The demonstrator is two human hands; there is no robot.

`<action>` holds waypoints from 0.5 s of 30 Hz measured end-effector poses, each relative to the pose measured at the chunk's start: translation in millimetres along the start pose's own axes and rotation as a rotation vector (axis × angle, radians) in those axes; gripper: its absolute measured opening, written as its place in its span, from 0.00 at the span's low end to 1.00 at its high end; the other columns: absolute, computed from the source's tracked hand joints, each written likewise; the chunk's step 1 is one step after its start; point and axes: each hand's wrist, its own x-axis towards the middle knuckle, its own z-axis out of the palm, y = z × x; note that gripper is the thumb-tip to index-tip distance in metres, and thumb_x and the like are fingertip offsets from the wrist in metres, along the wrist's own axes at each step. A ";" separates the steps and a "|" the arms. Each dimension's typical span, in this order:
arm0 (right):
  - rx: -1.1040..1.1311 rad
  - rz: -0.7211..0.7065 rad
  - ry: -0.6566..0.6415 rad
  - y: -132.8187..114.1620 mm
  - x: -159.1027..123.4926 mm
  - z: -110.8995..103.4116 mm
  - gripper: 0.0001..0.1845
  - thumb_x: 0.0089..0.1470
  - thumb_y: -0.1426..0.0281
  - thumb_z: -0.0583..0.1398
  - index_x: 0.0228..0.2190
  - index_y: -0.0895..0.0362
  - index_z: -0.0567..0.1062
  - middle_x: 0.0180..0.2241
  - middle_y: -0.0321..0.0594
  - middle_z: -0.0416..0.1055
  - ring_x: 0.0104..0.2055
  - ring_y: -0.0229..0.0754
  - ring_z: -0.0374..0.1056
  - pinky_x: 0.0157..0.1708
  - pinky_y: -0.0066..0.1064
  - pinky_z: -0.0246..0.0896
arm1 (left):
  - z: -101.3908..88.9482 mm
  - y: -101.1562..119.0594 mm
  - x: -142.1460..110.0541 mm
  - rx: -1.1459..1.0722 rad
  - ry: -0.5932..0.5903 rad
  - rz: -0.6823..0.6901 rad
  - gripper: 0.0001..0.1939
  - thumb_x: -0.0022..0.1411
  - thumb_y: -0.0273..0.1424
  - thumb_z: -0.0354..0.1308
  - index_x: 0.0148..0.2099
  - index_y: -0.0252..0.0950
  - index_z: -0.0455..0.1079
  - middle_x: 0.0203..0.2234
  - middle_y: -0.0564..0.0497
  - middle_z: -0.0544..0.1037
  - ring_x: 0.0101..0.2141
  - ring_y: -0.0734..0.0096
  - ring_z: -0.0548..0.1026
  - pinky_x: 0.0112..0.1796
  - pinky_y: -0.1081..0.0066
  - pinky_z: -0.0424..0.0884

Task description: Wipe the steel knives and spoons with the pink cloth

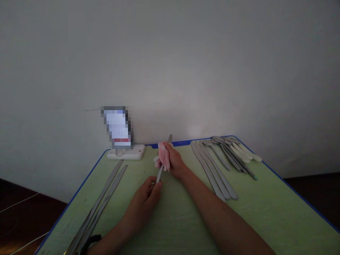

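Note:
My left hand [148,196] pinches the handle end of a table knife [160,174] near the middle of the green table [265,212]. My right hand [174,161] is closed around a pink cloth [163,156] wrapped on the knife's blade. The blade tip [170,138] pokes out beyond the cloth, toward the wall. Both forearms reach in from the bottom edge.
Two or three long knives [106,196] lie at the left of the table. Several knives [212,170] and several spoons and forks [233,152] lie at the right. A white stand [126,152] with a blurred screen stands at the back against the wall. The table has a blue rim.

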 end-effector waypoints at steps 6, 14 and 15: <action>0.220 -0.054 0.209 -13.8 4.6 -3.0 0.15 0.60 0.60 0.51 0.29 0.57 0.69 0.14 0.30 0.66 0.10 0.33 0.57 0.10 0.24 0.56 | 0.1 8.7 -6.2 0.277 -0.059 0.061 0.16 0.65 0.42 0.45 0.40 0.35 0.64 0.21 0.57 0.65 0.23 0.71 0.63 0.25 0.72 0.58; 0.190 -0.095 0.252 -17.1 3.4 -7.2 0.20 0.58 0.55 0.54 0.24 0.57 0.68 0.11 0.31 0.64 0.11 0.33 0.57 0.13 0.24 0.59 | 0.6 5.9 -8.0 0.194 -0.037 0.050 0.19 0.64 0.46 0.45 0.41 0.35 0.65 0.17 0.59 0.63 0.19 0.73 0.62 0.22 0.74 0.57; 0.148 -0.086 0.221 -15.5 2.3 -6.3 0.21 0.57 0.55 0.54 0.23 0.58 0.69 0.11 0.32 0.66 0.11 0.34 0.59 0.14 0.25 0.60 | 0.5 5.3 -7.1 0.151 -0.021 0.033 0.21 0.64 0.47 0.45 0.42 0.35 0.65 0.17 0.60 0.62 0.19 0.74 0.62 0.21 0.75 0.56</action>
